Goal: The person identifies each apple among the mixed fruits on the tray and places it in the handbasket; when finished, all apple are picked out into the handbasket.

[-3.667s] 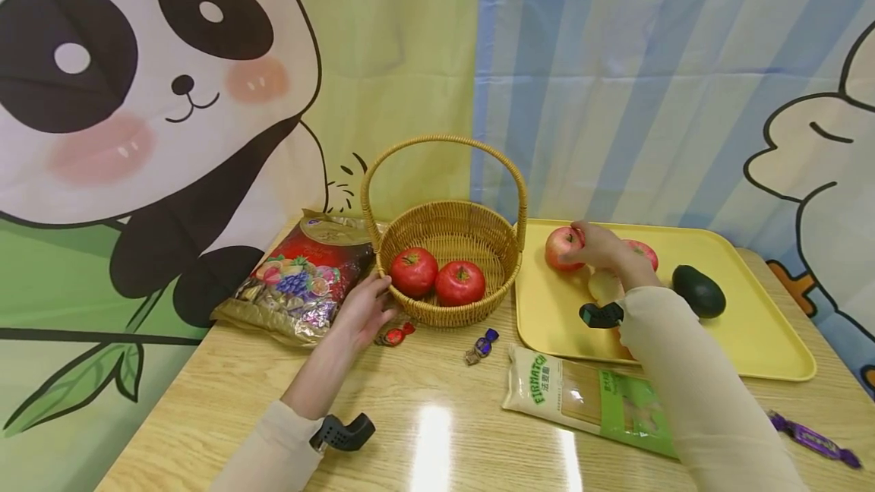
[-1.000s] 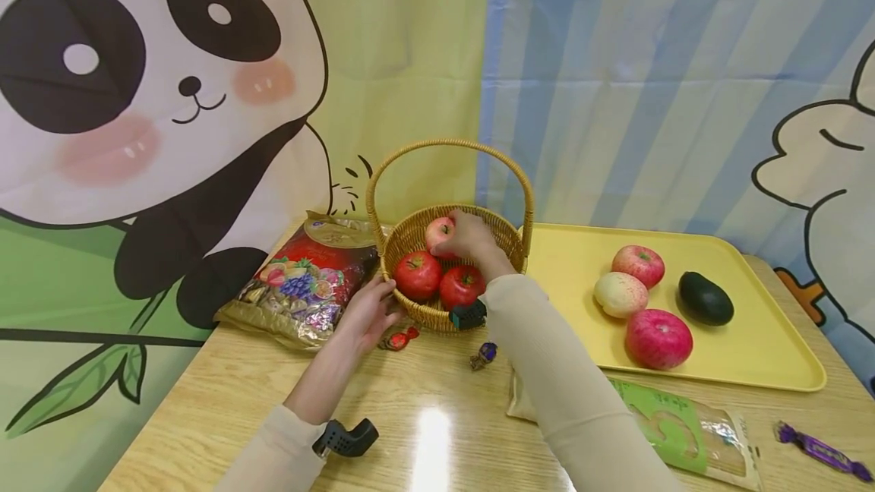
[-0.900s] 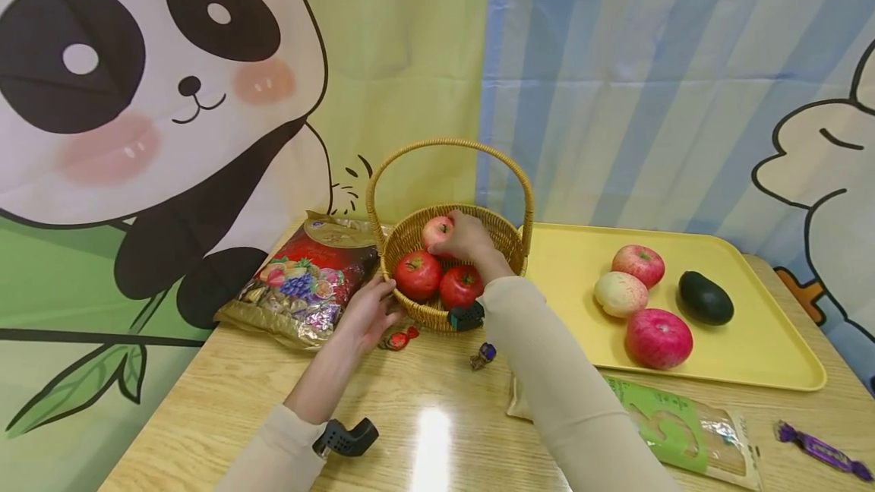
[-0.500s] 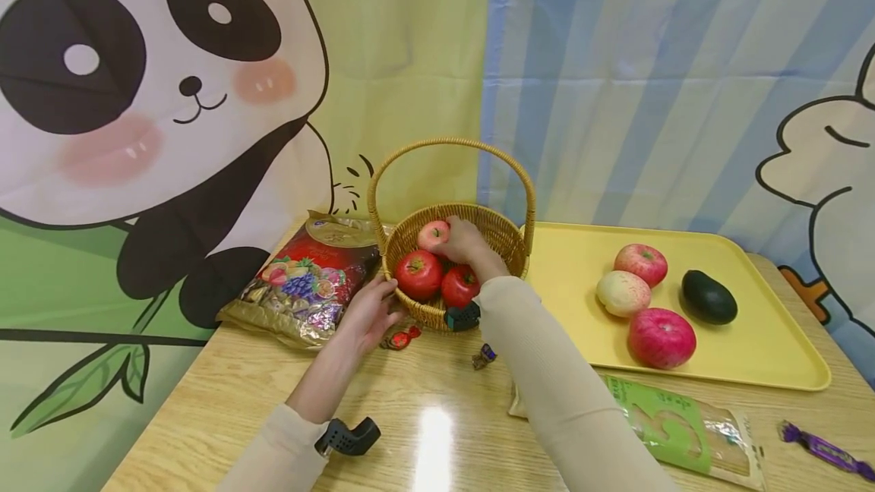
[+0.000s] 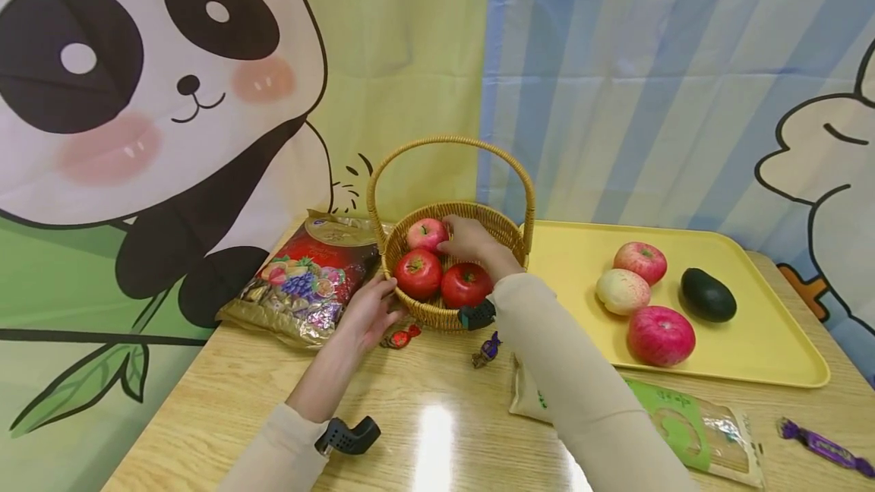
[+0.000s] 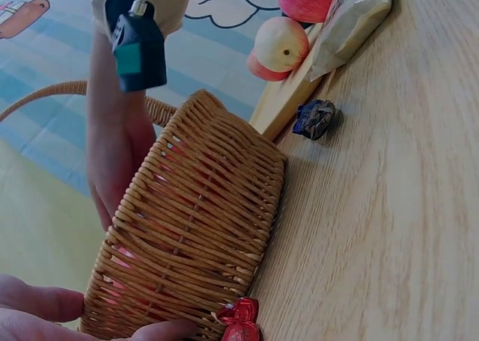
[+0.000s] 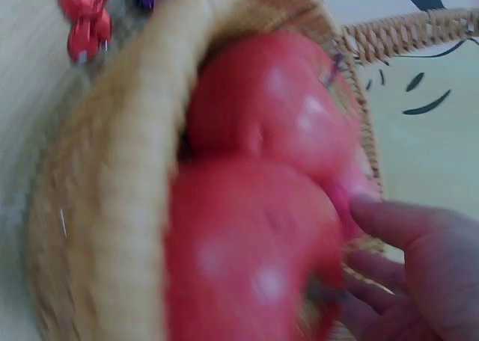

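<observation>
My left hand (image 5: pixel 369 313) touches the left side of the wicker basket (image 5: pixel 437 317), fingertips at the rim and thumb against the outer wall. Inside the basket lie two glossy red apples (image 5: pixel 418 274) in front and a pinkish apple (image 5: pixel 427 234) behind them. Reaching over the basket's right side, my right hand (image 5: pixel 472 240) has its fingertips beside the pinkish apple, loosely bent and not wrapped around it. In the right wrist view, which is blurred, the thumb of the right hand (image 7: pixel 426 259) reaches close to this apple, and the red apples (image 7: pixel 262 109) fill the middle.
A yellow tray (image 5: pixel 766 325) at right bears a pink apple (image 5: pixel 661 335), a pale fruit (image 5: pixel 623 291), another apple (image 5: pixel 640 263) and a dark green avocado-shaped fruit (image 5: pixel 708 294). Around stand a candy bag (image 5: pixel 301 279), wrapped candies (image 5: pixel 487 349) and a noodle packet (image 5: pixel 683 424).
The right hand has carried the pinkish apple from the tray into the basket, moved it left behind the red apples, and loosened its fingers from it. The left hand stays at the rim.
</observation>
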`<state>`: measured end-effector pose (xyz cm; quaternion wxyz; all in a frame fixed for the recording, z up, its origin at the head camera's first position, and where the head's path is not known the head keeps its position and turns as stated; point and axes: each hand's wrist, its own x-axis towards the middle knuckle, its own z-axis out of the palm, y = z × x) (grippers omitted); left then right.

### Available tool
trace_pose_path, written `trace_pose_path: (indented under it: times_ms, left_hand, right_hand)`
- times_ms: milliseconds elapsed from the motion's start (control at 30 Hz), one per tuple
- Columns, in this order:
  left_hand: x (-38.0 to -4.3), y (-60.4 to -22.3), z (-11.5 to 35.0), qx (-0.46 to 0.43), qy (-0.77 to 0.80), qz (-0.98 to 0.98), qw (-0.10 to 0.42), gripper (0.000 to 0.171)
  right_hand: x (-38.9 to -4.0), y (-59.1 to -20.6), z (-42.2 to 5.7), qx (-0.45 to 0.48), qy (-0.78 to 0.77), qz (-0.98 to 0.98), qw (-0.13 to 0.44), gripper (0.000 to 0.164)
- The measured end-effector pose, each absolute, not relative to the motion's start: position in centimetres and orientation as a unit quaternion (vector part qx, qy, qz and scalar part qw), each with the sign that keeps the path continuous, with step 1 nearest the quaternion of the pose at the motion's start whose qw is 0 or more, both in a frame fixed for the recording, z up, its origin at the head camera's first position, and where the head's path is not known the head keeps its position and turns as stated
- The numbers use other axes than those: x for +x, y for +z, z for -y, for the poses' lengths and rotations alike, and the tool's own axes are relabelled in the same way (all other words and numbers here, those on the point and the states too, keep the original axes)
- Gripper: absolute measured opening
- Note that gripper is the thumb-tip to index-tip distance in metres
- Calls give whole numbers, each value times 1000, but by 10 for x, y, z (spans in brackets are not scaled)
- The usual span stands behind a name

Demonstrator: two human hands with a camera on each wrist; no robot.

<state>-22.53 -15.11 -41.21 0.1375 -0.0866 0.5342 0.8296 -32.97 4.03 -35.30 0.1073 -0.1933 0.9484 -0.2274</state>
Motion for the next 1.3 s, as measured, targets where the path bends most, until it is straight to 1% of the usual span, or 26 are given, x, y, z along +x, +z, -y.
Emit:
trace_pose_path:
  times_ms: [133, 233, 367, 500, 667, 800, 933, 1033, 1133, 1300]
  left_hand:
    - [-225, -412, 151, -87, 831, -532, 137, 60]
    - [-224, -413, 152, -89, 831, -531, 138, 61]
    - [-222, -413, 153, -89, 830, -533, 137, 61]
    - [-221, -412, 155, -87, 832, -532, 133, 61]
    - [-222, -412, 155, -86, 831, -533, 137, 60]
    - [-223, -412, 156, -81, 832, -531, 135, 60]
    - [-224, -412, 156, -79, 834, -529, 137, 61]
    - [-225, -412, 155, -83, 833, -528, 140, 61]
    - [-226, -413, 154, -82, 831, -531, 142, 61]
    - [-227, -413, 152, -80, 830, -533, 142, 61]
  right_hand:
    - [-327, -335, -63, -257, -198, -932, 159, 59]
    - [-319, -320, -84, -309, -174, -917, 183, 55]
    - [-298, -306, -114, -360, -165, -898, 192, 52]
    - [-278, -297, -154, -373, -181, -887, 206, 50]
    - [-267, -291, -215, -330, -205, -902, 190, 47]
    - [-273, -291, -265, -288, -209, -925, 130, 46]
    - [-280, -301, -310, -232, -181, -952, 81, 51]
    - [-283, -315, -338, -191, -169, -964, 76, 57]
    - [-285, -331, -358, -156, -157, -971, 86, 64]
    - [-287, -350, -373, -127, -166, -972, 108, 74]
